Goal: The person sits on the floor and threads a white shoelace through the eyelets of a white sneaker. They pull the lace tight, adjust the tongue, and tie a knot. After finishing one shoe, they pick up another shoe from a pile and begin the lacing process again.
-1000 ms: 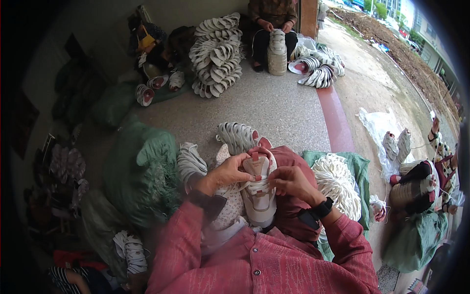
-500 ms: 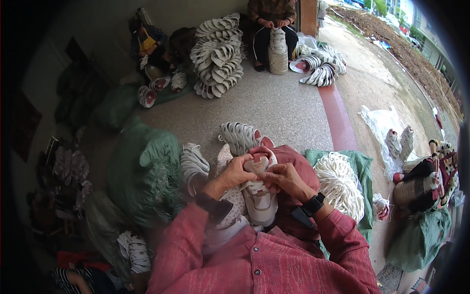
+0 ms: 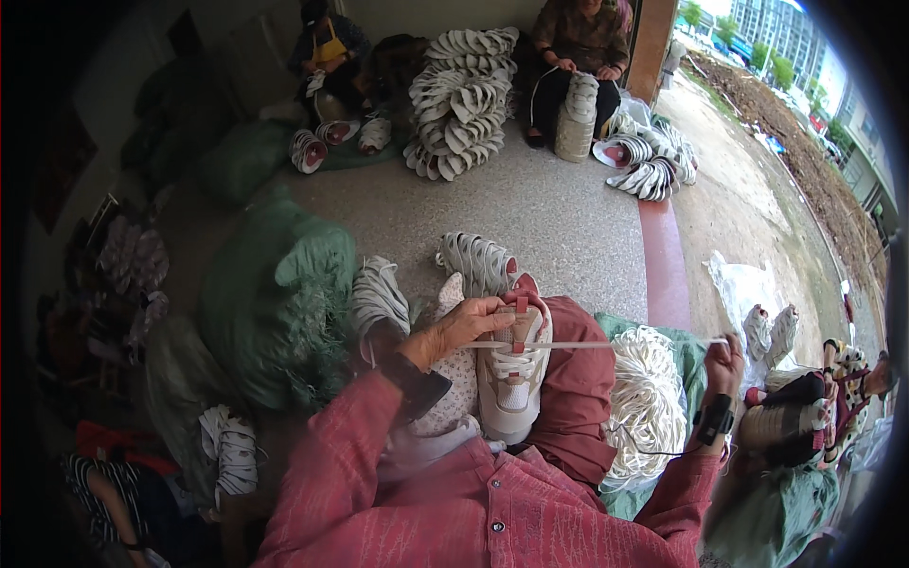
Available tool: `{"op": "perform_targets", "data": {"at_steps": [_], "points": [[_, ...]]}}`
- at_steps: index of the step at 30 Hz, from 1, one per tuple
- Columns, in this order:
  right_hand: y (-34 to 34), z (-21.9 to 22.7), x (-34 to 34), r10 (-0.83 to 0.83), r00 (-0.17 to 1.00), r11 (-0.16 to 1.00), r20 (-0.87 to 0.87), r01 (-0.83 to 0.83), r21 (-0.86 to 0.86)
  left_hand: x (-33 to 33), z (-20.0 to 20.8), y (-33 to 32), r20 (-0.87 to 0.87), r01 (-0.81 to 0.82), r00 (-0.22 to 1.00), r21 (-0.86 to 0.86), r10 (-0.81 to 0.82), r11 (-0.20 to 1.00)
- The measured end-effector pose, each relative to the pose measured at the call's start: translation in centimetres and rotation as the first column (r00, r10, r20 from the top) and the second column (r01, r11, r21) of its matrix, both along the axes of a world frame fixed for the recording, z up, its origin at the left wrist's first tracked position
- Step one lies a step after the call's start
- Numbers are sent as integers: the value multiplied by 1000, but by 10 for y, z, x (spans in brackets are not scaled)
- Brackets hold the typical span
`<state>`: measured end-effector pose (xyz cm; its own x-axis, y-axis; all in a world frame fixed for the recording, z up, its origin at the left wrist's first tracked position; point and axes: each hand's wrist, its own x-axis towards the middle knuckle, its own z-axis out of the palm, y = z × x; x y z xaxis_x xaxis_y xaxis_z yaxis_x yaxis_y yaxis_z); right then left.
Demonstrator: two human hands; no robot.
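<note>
The speckled floor spreads out beyond the shoe. To the left of the shoe slumps a big green sack, and far beyond the shoe, across the floor, rises a tall pile of pale shoe uppers. A dark red trouser leg is just beside the shoe on its right, and a thick bundle of white laces lies further right of it. Just beyond the shoe is a short row of nested uppers.

The shoe itself sits in the lap, its long axis running away from the body, toe nearer the red shirt and collar pointing out. The left hand is at the shoe, its grip closed on the upper's left edge beside the tongue. The right hand is well apart to the right of the shoe, its grip narrow, pinching one end of a white lace. That lace runs straight across the shoe, crosswise to its long axis, passing just below the red tab on the tongue.
</note>
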<state>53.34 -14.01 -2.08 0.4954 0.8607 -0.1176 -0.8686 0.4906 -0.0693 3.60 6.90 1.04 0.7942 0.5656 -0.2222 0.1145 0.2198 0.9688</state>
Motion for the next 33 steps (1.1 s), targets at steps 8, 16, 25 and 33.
{"op": "perform_targets", "data": {"at_steps": [8,16,25,33], "points": [[4,-50,-13,-4,999,911,51,24,-412,-20,0,-28,-77,-268,880,734,469,624],[18,-61,-16,74,985,945,155,-20,-327,-79,0,-28,-150,-181,949,461,278,869],[0,-84,25,-163,946,838,279,282,-467,-82,-9,-27,-384,-64,785,730,487,680],[61,7,-142,521,211,786,827,259,-561,11,44,-40,62,-70,997,972,40,222]]}}
